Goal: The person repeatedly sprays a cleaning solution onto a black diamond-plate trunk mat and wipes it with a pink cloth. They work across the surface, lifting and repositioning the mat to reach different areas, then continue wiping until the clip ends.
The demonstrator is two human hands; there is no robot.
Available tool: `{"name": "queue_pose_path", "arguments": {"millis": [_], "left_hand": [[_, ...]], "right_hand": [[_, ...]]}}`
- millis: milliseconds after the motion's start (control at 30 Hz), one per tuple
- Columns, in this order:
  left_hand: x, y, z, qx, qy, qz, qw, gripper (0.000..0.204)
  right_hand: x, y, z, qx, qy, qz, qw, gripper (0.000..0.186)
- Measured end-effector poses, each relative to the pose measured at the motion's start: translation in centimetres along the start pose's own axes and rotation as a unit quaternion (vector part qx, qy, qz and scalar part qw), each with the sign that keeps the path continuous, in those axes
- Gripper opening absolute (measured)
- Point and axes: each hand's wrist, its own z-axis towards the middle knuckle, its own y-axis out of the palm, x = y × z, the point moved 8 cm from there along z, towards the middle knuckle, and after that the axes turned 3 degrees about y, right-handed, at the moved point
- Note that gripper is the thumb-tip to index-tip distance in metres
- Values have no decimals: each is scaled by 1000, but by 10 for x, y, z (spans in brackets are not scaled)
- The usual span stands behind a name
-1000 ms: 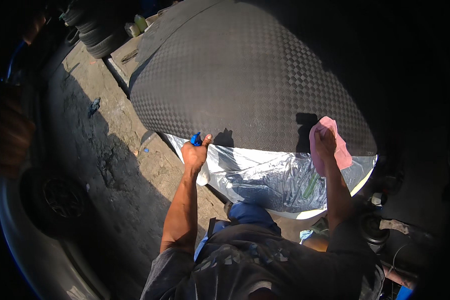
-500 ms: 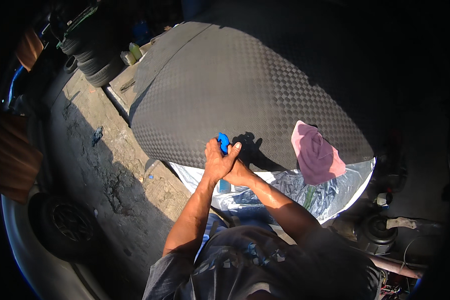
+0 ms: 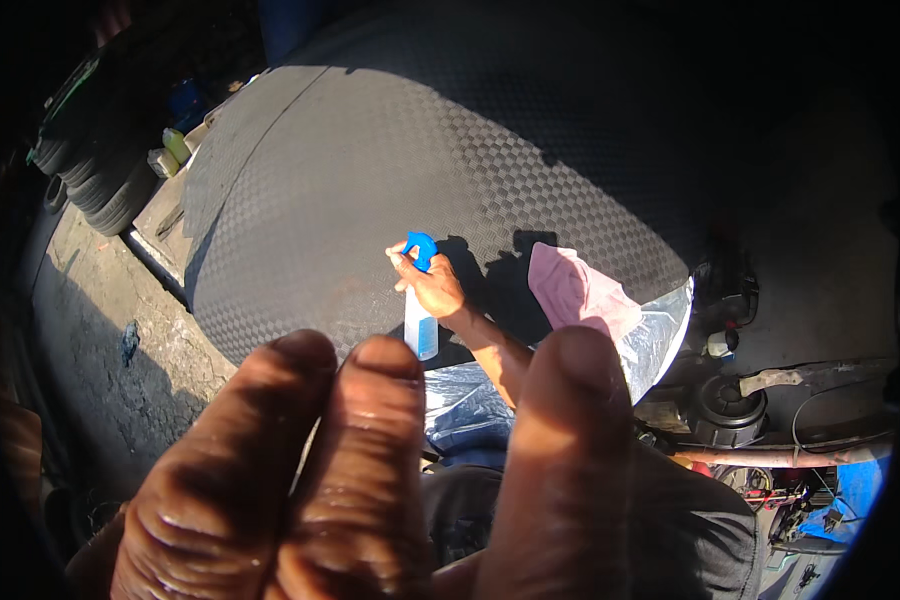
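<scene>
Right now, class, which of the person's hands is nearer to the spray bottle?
The right. The right hand holds the spray bottle around its upper part; the left hand is apart from it, in the close foreground.

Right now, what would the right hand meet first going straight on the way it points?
The right hand, holding the spray bottle, would probably meet the dark checkered mat first; its height above that is unclear.
</scene>
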Motion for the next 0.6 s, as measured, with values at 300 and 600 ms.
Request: {"name": "queue_pose_path", "arguments": {"millis": [300,600], "left_hand": [[-188,175,-197,8,-384,-253,888,53],[-97,490,-609,-209,-679,-204,674,36]], "right_hand": [[-17,-65,117,180,126,-161,962,63],[-77,-69,231,228,72,-258,936,64]]}}
